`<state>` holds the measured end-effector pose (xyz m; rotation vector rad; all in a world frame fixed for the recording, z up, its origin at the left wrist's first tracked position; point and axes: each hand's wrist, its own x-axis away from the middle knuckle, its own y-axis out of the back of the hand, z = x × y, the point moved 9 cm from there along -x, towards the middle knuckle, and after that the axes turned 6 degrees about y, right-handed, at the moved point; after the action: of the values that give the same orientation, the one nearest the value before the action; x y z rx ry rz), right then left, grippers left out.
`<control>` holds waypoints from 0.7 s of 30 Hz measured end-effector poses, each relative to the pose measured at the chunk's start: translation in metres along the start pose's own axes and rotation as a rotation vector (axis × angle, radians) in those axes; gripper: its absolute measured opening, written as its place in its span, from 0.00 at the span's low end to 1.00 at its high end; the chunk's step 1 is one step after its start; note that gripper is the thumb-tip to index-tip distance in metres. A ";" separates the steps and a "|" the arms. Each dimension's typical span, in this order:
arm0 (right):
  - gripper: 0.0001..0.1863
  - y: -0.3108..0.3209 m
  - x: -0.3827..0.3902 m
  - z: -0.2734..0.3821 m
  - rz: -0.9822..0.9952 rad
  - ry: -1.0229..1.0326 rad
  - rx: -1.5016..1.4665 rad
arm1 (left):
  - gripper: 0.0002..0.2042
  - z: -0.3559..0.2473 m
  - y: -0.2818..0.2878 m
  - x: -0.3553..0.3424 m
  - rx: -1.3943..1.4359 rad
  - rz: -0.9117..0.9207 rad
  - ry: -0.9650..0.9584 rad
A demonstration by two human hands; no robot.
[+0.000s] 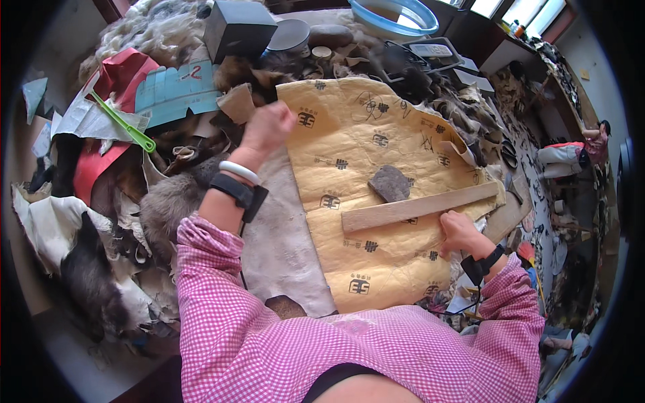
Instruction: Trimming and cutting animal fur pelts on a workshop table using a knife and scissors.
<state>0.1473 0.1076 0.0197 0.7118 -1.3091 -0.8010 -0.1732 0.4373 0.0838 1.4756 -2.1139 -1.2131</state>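
Observation:
A large yellow printed paper sheet point(349, 181) lies before me over a pale hide point(279, 235), curled at its right edge. My left hand point(270, 126) is closed in a fist beside the sheet's upper left edge; whatever its fingers hold is hidden. My right hand point(463, 234) lies low on the sheet's right part, thumb and fingers apart, the fingertips close under a flat wooden strip point(410, 209). That strip slants up to the right across the paper. Just above it sits a rough grey stone point(390, 183).
Fur pieces point(168, 201) and hide scraps heap up on the left, with a green plastic-handled tool point(124, 122) on top. Behind the paper stand a dark box point(240, 30) and a blue basin point(395, 17). Scissors point(509, 154) lie at the right. Another person point(571, 153) is farther off right.

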 end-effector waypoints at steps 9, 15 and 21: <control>0.32 0.003 0.002 0.000 -0.023 -0.021 0.017 | 0.13 0.038 -0.047 0.034 -0.089 -0.071 -0.023; 0.31 0.006 0.002 0.002 -0.023 -0.006 0.023 | 0.26 0.044 -0.048 0.026 0.577 -0.002 0.256; 0.32 0.003 0.000 0.000 -0.014 -0.004 0.016 | 0.22 -0.014 -0.036 0.014 0.810 -0.003 0.009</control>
<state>0.1477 0.1088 0.0222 0.7335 -1.3165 -0.8039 -0.1475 0.4146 0.0616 1.7425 -2.7521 -0.3146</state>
